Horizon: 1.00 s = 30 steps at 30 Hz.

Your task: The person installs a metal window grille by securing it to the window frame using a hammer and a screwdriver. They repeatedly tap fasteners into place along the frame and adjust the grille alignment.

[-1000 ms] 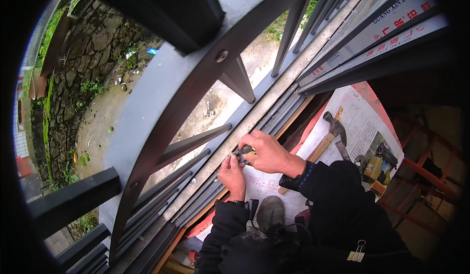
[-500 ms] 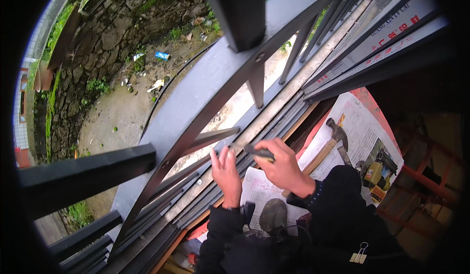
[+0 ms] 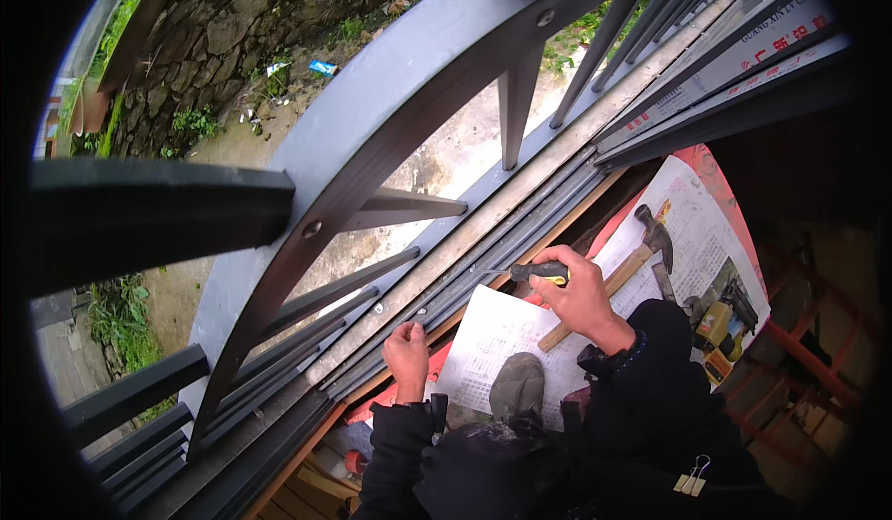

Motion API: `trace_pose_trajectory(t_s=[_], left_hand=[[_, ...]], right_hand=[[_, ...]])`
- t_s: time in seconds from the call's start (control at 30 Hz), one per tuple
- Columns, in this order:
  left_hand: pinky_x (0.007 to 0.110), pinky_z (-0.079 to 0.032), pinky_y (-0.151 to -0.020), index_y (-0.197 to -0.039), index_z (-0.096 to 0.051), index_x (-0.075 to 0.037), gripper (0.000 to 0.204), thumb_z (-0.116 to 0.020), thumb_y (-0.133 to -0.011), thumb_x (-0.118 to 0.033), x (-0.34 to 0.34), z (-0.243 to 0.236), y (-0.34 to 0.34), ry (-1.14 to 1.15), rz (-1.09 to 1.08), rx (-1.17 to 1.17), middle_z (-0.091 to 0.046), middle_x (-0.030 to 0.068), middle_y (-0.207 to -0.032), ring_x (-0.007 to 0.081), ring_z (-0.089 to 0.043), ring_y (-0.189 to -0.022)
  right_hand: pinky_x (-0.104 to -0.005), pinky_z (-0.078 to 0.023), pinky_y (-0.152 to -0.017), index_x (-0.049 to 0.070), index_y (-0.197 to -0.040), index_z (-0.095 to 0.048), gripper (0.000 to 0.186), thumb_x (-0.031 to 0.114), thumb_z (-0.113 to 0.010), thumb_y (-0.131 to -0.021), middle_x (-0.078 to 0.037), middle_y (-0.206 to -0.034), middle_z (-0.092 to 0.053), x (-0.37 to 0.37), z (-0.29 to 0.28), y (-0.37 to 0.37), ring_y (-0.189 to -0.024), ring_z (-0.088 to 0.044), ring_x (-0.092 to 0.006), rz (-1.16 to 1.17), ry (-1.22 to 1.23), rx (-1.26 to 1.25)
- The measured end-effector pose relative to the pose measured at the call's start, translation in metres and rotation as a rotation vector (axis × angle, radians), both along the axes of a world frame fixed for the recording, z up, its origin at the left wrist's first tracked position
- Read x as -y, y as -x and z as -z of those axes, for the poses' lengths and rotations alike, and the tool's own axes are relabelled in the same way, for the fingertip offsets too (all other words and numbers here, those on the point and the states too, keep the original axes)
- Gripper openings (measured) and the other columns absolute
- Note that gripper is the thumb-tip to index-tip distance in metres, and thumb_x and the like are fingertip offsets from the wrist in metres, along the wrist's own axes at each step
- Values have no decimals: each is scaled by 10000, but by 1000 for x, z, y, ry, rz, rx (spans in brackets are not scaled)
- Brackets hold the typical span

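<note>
A screwdriver (image 3: 542, 273) with a black and yellow handle is gripped in my right hand (image 3: 590, 304). Its thin shaft points left, over the dark window rails (image 3: 465, 274). My left hand (image 3: 406, 360) is at the inner edge of those rails, fingers curled in together; whatever they may pinch is too small to make out. Just above the left fingers, a small pale bit (image 3: 421, 313) lies on the rail. To the right of my right hand, a hammer (image 3: 613, 278) with a wooden handle rests on spread newspaper (image 3: 488, 343).
Beyond the rails stands a grey metal railing (image 3: 344, 130) with a curved band and bars. My shoe (image 3: 518, 386) is on the newspaper. A yellow tool (image 3: 714, 323) and other tools lie at the right, beside a red metal frame (image 3: 818, 371). Wrapped panels (image 3: 743, 74) stand at upper right.
My left hand has drawn back toward me and its fingers have curled. My right hand has moved right and toward me slightly with the screwdriver, away from the left hand. The view has shifted.
</note>
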<state>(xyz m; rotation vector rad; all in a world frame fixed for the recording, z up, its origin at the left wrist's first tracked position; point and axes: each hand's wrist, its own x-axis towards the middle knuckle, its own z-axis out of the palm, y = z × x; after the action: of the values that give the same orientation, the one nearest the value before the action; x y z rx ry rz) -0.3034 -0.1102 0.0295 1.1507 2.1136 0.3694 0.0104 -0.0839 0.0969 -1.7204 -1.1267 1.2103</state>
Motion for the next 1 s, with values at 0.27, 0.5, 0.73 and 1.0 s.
trace_pose_trajectory(t_s=[0.27, 0.5, 0.73, 1.0], left_hand=[[535, -534, -737, -921, -785, -33, 425, -694, -924, -449, -11, 13, -7, 59, 148, -285, -715, 245, -784, 457, -699, -791], [549, -541, -698, -826, -757, -62, 398, -662, -944, -431, -15, 14, -23, 6, 239, -451, -706, 218, -734, 446, -698, -745], [548, -549, -680, -835, -758, -73, 344, -653, -936, -384, -12, 25, -25, -8, 253, -515, -714, 202, -721, 436, -704, -712], [531, -548, -683, -855, -773, -89, 350, -675, -937, -415, -12, 19, -18, -4, 311, -539, -719, 197, -740, 427, -708, -729]], right_hand=[[-298, -538, -642, 6, -1076, -655, 212, 56, -725, -883, -87, -866, -702, -4, 13, 4, -722, -673, -126, -1, -1, 53], [-343, -535, -692, 29, -1087, -676, 247, 86, -762, -863, -143, -849, -706, -18, 32, 28, -756, -676, -184, -148, -6, 104], [-355, -520, -668, 28, -1057, -688, 243, 105, -784, -848, -154, -848, -705, -14, 44, 56, -694, -643, -189, -79, 61, -20], [-392, -537, -724, 34, -1072, -667, 261, 135, -777, -857, -186, -883, -704, -3, 43, 69, -814, -705, -297, -171, -53, 95]])
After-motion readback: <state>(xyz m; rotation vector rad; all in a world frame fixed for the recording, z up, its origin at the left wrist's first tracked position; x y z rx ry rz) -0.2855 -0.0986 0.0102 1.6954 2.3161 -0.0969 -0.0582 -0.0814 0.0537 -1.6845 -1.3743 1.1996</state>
